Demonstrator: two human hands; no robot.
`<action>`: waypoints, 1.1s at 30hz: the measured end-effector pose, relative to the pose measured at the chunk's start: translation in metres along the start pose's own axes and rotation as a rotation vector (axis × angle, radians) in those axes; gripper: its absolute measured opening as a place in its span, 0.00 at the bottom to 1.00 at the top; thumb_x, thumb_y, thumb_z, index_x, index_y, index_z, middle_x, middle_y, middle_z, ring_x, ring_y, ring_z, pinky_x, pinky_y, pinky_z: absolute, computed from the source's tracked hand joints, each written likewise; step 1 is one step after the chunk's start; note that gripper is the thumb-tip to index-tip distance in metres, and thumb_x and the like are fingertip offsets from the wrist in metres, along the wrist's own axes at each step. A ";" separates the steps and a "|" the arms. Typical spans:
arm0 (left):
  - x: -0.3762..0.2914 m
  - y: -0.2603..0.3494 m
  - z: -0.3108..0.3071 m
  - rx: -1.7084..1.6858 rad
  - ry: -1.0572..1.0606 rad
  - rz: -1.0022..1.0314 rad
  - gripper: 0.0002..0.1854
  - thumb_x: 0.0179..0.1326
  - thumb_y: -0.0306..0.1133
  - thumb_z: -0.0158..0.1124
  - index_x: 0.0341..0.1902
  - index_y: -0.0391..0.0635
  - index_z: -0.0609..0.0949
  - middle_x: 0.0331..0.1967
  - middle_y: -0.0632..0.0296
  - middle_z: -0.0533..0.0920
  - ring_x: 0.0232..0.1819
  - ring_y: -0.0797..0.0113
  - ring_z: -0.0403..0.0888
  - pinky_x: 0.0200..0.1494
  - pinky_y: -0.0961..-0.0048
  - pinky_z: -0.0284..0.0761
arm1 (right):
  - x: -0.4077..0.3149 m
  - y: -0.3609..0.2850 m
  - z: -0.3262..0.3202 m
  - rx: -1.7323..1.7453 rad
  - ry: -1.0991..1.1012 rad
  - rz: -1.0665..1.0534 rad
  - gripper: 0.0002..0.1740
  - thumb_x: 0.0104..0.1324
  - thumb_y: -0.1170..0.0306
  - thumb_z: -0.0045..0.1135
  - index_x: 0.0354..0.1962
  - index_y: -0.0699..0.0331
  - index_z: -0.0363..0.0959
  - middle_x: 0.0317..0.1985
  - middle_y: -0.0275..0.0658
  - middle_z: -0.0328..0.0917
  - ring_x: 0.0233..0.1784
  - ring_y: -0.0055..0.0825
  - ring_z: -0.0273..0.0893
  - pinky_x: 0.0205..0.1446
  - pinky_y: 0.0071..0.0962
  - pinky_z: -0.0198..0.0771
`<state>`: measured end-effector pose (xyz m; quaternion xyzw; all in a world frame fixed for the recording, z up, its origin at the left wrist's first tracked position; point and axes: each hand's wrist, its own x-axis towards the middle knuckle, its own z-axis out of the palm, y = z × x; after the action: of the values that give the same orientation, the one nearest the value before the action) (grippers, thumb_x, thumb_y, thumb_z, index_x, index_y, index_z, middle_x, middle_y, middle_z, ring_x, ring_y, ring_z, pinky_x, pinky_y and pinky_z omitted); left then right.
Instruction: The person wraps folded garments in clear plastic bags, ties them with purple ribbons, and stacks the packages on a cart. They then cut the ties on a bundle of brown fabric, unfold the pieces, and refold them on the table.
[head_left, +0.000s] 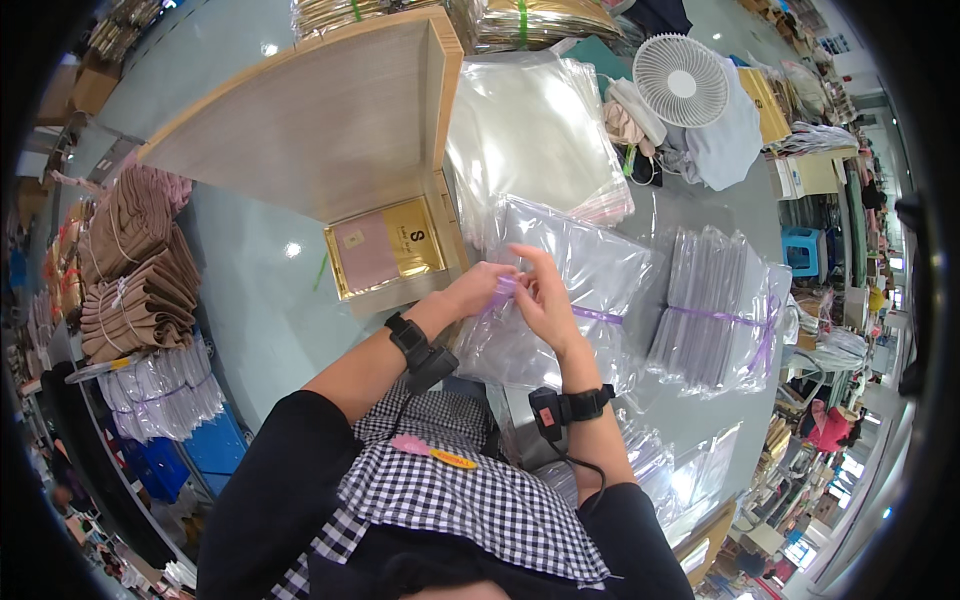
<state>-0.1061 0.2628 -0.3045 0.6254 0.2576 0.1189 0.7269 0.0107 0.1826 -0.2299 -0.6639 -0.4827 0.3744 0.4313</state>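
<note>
A stack of clear plastic packages (577, 255) lies before me, with a purple ribbon (598, 315) running across it. My left hand (480, 289) pinches a bunched part of that ribbon near the stack's left side. Facing it, my right hand (547, 300) has its thumb and some fingers at the same bunch, with the index finger raised. The fingers partly hide the ribbon where both hands meet. To the right stands another bundle of clear plastic packages (701, 311), tied round with purple ribbon.
Large clear plastic sheets or bags (529, 135) lie beyond the stack. An upright wooden board (322, 120) stands at left, with a gold-and-pink package (386, 247) beside it. A white fan (681, 81) sits at the back right. Folded brown fabric (139, 292) is piled far left.
</note>
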 end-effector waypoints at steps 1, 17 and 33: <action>0.001 -0.003 -0.001 -0.008 0.056 0.008 0.13 0.60 0.35 0.52 0.22 0.44 0.72 0.16 0.68 0.70 0.19 0.73 0.67 0.21 0.76 0.61 | -0.001 0.010 0.007 0.066 0.020 0.127 0.17 0.55 0.82 0.48 0.44 0.67 0.64 0.41 0.37 0.71 0.37 0.20 0.71 0.39 0.20 0.67; -0.007 0.028 -0.077 -0.435 0.023 -0.339 0.10 0.63 0.35 0.50 0.36 0.42 0.75 0.34 0.61 0.78 0.37 0.73 0.75 0.41 0.78 0.71 | -0.011 0.056 0.041 -0.324 0.190 0.067 0.12 0.57 0.70 0.53 0.20 0.71 0.73 0.16 0.37 0.69 0.20 0.28 0.67 0.25 0.23 0.60; -0.017 0.015 -0.011 0.557 0.162 0.151 0.11 0.48 0.30 0.62 0.36 0.41 0.76 0.25 0.52 0.77 0.29 0.55 0.77 0.32 0.68 0.72 | -0.013 0.081 0.039 0.398 0.307 0.400 0.08 0.58 0.72 0.54 0.33 0.68 0.68 0.26 0.36 0.75 0.27 0.16 0.72 0.32 0.17 0.68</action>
<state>-0.1235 0.2670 -0.2868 0.8065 0.2904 0.1471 0.4936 -0.0026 0.1653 -0.3180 -0.6969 -0.1890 0.4343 0.5386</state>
